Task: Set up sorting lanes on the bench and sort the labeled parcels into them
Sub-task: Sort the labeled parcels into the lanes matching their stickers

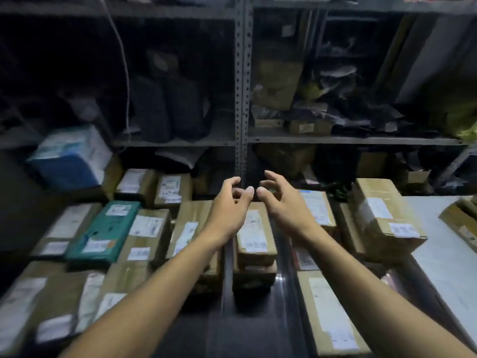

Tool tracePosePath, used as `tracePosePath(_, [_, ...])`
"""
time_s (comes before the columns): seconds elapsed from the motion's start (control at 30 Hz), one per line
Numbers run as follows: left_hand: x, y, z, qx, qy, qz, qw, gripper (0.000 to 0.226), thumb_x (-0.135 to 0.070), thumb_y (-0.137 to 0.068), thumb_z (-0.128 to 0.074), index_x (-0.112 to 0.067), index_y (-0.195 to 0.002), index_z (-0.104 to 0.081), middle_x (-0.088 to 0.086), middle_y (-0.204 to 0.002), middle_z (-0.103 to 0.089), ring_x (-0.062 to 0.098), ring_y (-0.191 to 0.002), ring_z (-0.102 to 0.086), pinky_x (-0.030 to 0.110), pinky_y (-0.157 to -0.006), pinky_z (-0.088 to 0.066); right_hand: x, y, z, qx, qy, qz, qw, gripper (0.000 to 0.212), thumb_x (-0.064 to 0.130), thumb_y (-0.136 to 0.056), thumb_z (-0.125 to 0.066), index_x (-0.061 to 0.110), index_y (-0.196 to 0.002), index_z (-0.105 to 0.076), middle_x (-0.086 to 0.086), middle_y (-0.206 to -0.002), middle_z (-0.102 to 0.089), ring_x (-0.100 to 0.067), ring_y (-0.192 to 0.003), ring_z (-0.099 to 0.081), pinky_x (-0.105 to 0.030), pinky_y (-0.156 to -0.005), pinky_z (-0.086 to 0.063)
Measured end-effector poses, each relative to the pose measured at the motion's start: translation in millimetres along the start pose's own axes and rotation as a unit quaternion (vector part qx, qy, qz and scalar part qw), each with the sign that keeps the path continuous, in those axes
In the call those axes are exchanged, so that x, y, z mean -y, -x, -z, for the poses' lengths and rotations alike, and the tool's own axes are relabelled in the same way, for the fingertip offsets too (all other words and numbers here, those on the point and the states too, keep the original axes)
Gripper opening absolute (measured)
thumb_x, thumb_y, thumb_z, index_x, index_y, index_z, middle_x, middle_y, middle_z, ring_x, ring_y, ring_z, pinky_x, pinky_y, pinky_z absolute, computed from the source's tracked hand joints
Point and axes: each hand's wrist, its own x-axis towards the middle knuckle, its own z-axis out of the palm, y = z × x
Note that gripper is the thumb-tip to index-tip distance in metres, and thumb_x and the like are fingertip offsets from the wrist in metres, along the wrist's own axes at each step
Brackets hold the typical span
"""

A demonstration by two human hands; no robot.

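Both hands up over the parcels, holding nothing

Your left hand (228,202) & right hand (280,200) hover close together, fingers loosely curled; stacked brown parcel (255,233) sits just below btwn them on the bench (258,332); teal parcel (105,231) lies well left.

A dark bench (254,329) runs away from the viewer, with a bare glossy strip down its middle. To the left of the strip lie rows of brown cardboard parcels (148,236) packed side by side, each with white labels, and among them one green parcel (103,232). In the strip itself a small stack of brown boxes (255,244) sits, labels upward. To the right lie a long flat carton (331,311) near the front, another labelled box (316,209) farther back, and a taller taped box (384,215) beside it. Right of these a white surface (444,254) carries a brown parcel (462,223) at its far edge. At the back left a blue and white package (69,158) rests tilted.
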Motion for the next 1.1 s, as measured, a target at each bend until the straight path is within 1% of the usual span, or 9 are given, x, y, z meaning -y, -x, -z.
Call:
tracePosePath(0.13, [46, 29, 109, -0.060, -0.037, 0.025, 0.997, 0.038, -0.039, -0.095, -0.056, -0.030, -0.130, -0.046, -0.020, -0.097, -0.056, -0.010, -0.085, -0.055, 0.006, -0.067, -0.041, 30, 12, -105, 0.085, -0.027, 0.000, 0.996, 0.051, 0.039, -0.095, -0.059, 0.027, -0.144, -0.045, 0.009, -0.121, -0.062, -0.007, -0.108, -0.063, -0.028, -0.092, -0.051])
tracePosePath(0.2, [75, 46, 161, -0.094, -0.052, 0.046, 0.993, 0.033, -0.036, -0.095, -0.058, -0.029, -0.125, -0.048, -0.019, -0.096, -0.056, -0.008, -0.086, -0.056, 0.013, -0.073, -0.043, 41, 19, -159, 0.129, -0.035, -0.002, 0.991, 0.052, 0.043, -0.094, -0.058, 0.029, -0.143, -0.046, 0.007, -0.122, -0.063, -0.010, -0.106, -0.066, -0.033, -0.090, -0.054])
tracePosePath(0.33, [138, 80, 252, -0.140, -0.054, 0.124, 0.981, 0.033, -0.033, -0.095, -0.058, -0.025, -0.125, -0.048, -0.015, -0.100, -0.056, -0.005, -0.085, -0.058, 0.015, -0.069, -0.043, 57, 38, -259, 0.212, -0.061, -0.036, 0.975, 0.072, 0.062, -0.080, -0.055, 0.028, -0.143, -0.045, 0.008, -0.122, -0.064, -0.008, -0.102, -0.067, -0.026, -0.079, -0.055])
tracePosePath(0.4, [169, 95, 292, -0.164, -0.047, 0.164, 0.972, 0.029, -0.033, -0.095, -0.058, -0.027, -0.121, -0.049, -0.014, -0.102, -0.059, -0.006, -0.087, -0.059, 0.010, -0.067, -0.044, 60, 48, -305, 0.252, -0.044, -0.053, 0.965, 0.066, 0.058, -0.085, -0.056, 0.028, -0.143, -0.044, 0.006, -0.121, -0.064, -0.007, -0.100, -0.067, -0.022, -0.074, -0.053])
tracePosePath(0.5, [208, 117, 337, -0.173, -0.036, 0.216, 0.960, 0.030, -0.029, -0.095, -0.059, -0.020, -0.124, -0.053, -0.007, -0.109, -0.062, 0.010, -0.105, -0.061, 0.026, -0.089, -0.048, 57, 66, -363, 0.294, -0.010, -0.084, 0.952, 0.053, 0.044, -0.094, -0.058, 0.025, -0.141, -0.045, 0.003, -0.120, -0.065, -0.006, -0.097, -0.065, -0.021, -0.072, -0.049])
tracePosePath(0.57, [229, 128, 355, -0.175, -0.044, 0.240, 0.954, 0.032, -0.025, -0.096, -0.058, -0.015, -0.126, -0.055, -0.002, -0.116, -0.062, 0.015, -0.111, -0.059, 0.034, -0.099, -0.046, 53, 79, -392, 0.302, 0.005, -0.111, 0.947, 0.053, 0.037, -0.096, -0.058, 0.018, -0.143, -0.044, -0.004, -0.129, -0.062, -0.012, -0.104, -0.061, -0.025, -0.083, -0.046])
tracePosePath(0.7, [262, 146, 368, -0.167, -0.055, 0.289, 0.941, 0.038, -0.019, -0.097, -0.055, -0.011, -0.134, -0.052, 0.008, -0.134, -0.058, 0.018, -0.118, -0.056, 0.027, -0.101, -0.040, 49, 95, -424, 0.301, 0.060, -0.141, 0.941, 0.055, 0.029, -0.095, -0.057, 0.011, -0.145, -0.044, -0.008, -0.141, -0.056, -0.024, -0.122, -0.057, -0.036, -0.100, -0.046])
tracePosePath(1.0, [282, 153, 355, -0.124, -0.152, 0.326, 0.925, 0.055, -0.028, -0.097, -0.053, -0.015, -0.148, -0.036, 0.008, -0.144, -0.051, 0.028, -0.130, -0.048, 0.042, -0.108, -0.039, 51, 96, -449, 0.324, 0.070, -0.169, 0.928, 0.036, 0.023, -0.098, -0.052, 0.010, -0.131, -0.058, -0.006, -0.118, -0.066, -0.016, -0.091, -0.058, -0.025, -0.075, -0.042])
tracePosePath(1.1, [283, 152, 354, -0.117, -0.161, 0.329, 0.923, 0.052, -0.029, -0.097, -0.053, -0.014, -0.145, -0.041, 0.008, -0.143, -0.052, 0.027, -0.130, -0.048, 0.039, -0.108, -0.039, 50, 98, -452, 0.324, 0.049, -0.179, 0.928, 0.025, 0.018, -0.096, -0.051, 0.014, -0.117, -0.064, -0.002, -0.109, -0.069, -0.008, -0.081, -0.062, -0.021, -0.064, -0.045])
